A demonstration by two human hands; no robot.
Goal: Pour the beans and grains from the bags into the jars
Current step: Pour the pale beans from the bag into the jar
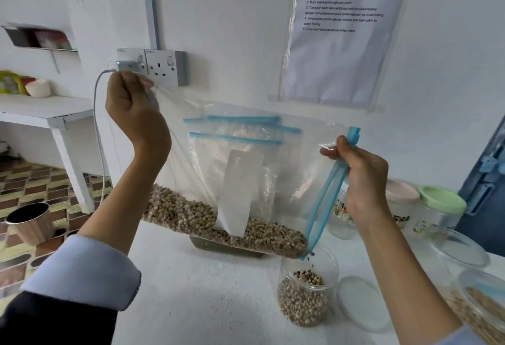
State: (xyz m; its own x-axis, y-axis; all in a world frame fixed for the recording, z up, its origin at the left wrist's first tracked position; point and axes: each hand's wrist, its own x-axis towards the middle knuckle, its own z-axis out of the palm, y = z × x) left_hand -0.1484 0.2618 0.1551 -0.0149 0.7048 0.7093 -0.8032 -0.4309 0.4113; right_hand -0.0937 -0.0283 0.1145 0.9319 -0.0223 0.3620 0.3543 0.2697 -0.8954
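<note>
A clear zip bag [287, 153] with a blue seal strip and a white label hangs tilted over the white table [205, 290]. Black-eyed beans [218, 221] lie along its lower edge. My left hand [134, 109] pinches the bag's raised bottom corner, high at the left. My right hand [360, 178] grips the blue seal edge at the right. Beans drop from the open lower corner into a clear jar [306, 290], which is about half full and stands uncapped below.
A clear lid [360, 303] lies right of the jar. More bags with blue seals [240, 123] lean on the wall behind. Jars with pink [401, 194] and green [441, 199] lids stand at the right, another grain jar [483, 309] nearer. A metal cup [30, 221] sits on the floor.
</note>
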